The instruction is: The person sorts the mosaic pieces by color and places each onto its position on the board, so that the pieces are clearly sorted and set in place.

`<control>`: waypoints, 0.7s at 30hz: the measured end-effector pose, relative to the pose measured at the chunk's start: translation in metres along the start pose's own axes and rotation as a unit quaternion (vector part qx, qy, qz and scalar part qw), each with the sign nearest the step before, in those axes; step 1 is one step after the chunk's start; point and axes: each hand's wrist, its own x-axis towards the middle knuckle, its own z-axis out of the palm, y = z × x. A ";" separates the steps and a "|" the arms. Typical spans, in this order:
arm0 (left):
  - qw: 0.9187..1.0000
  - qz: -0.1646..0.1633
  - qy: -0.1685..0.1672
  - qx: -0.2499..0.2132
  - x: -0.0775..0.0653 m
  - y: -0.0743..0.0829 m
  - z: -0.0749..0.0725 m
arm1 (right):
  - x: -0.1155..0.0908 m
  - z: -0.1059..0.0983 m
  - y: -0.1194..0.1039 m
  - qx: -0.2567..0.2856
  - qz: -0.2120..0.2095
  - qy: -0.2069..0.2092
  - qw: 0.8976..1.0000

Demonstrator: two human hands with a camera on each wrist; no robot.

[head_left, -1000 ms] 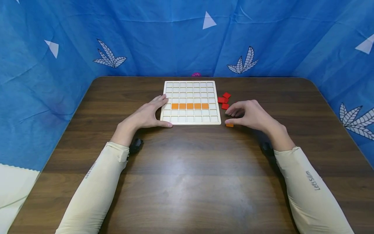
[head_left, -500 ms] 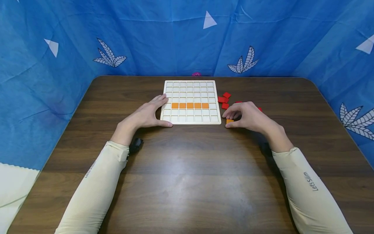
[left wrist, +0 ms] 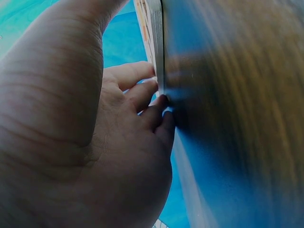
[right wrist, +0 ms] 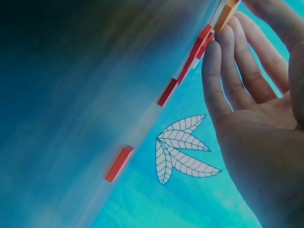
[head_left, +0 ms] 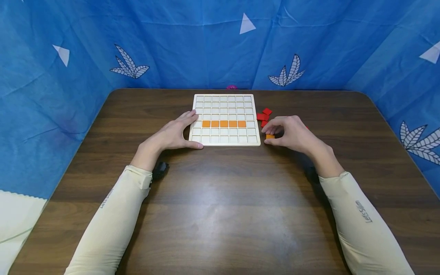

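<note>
A white grid board (head_left: 225,141) lies flat near the back of the table, with a row of several orange squares (head_left: 224,124) set in its cells. My left hand (head_left: 172,133) rests at the board's left side, fingertips on its edge and thumb at its front left corner; in the left wrist view the fingers touch the board's edge (left wrist: 158,45). To the right of the board, my right hand (head_left: 292,131) pinches an orange square tile (head_left: 270,136) between thumb and fingers. The right wrist view shows that orange tile (right wrist: 224,18) tilted at the fingertips.
Several red tiles (head_left: 263,117) lie loosely just right of the board, partly behind the right hand. One lone red tile (right wrist: 119,164) sits apart on the table in the right wrist view. A blue patterned cloth (head_left: 213,46) hangs behind the brown table (head_left: 213,206).
My right hand has taken the orange tile between thumb and fingers and brought it slightly back, away from the table's front. The left hand and the board have stayed put.
</note>
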 end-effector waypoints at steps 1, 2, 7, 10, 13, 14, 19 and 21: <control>1.000 0.000 0.000 0.001 0.000 0.000 0.000 | 0.002 0.000 -0.001 0.001 0.001 0.004 1.000; 1.000 0.000 0.000 0.002 0.000 -0.001 -0.001 | 0.004 0.000 -0.001 0.002 0.003 0.009 1.000; 1.000 -0.003 0.000 0.004 -0.001 -0.002 -0.001 | 0.017 0.003 -0.005 0.005 0.005 0.038 0.999; 1.000 -0.004 -0.003 0.002 -0.002 -0.002 -0.001 | 0.027 0.006 -0.007 0.009 0.000 0.056 0.998; 1.000 -0.006 -0.005 0.001 -0.002 -0.001 0.000 | 0.038 0.009 -0.011 0.010 -0.005 0.060 0.998; 1.000 -0.006 -0.005 0.001 -0.002 -0.001 0.000 | 0.042 0.010 -0.012 0.010 -0.006 0.059 0.998; 1.000 -0.003 -0.003 0.000 -0.001 0.000 0.000 | 0.057 0.013 -0.018 0.016 -0.007 0.050 0.999; 1.000 -0.002 -0.003 0.000 0.000 0.000 -0.001 | 0.061 0.013 -0.019 0.016 -0.006 0.045 0.999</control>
